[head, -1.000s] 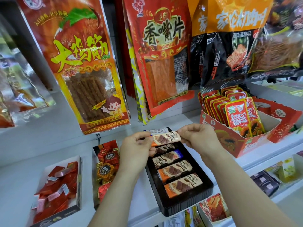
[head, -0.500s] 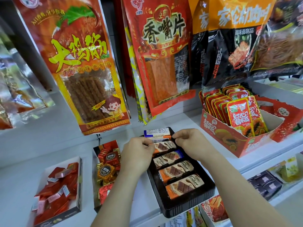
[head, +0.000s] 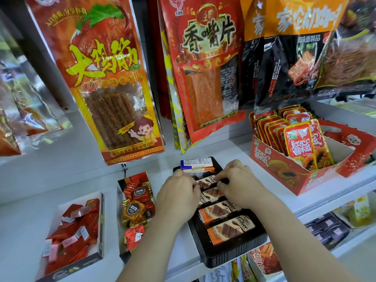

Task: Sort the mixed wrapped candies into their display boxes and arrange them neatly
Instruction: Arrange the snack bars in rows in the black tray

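Orange-and-cream candy bars (head: pixel 230 228) lie in a row inside the black tray (head: pixel 234 259); near the tray's far end, the left hand (head: pixel 179 197) and right hand (head: pixel 239 184) curl their fingers around opposite ends of one bar (head: pixel 207 182), pinching it.

The red hanging bag (head: pixel 205 78) reads "香嘴片"; the orange-red bag (head: pixel 105 58) at left reads "调味面制品"

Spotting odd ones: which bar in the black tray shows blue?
The farthest bar, at the tray's back: white with a blue end; nearer ones show orange and brown.
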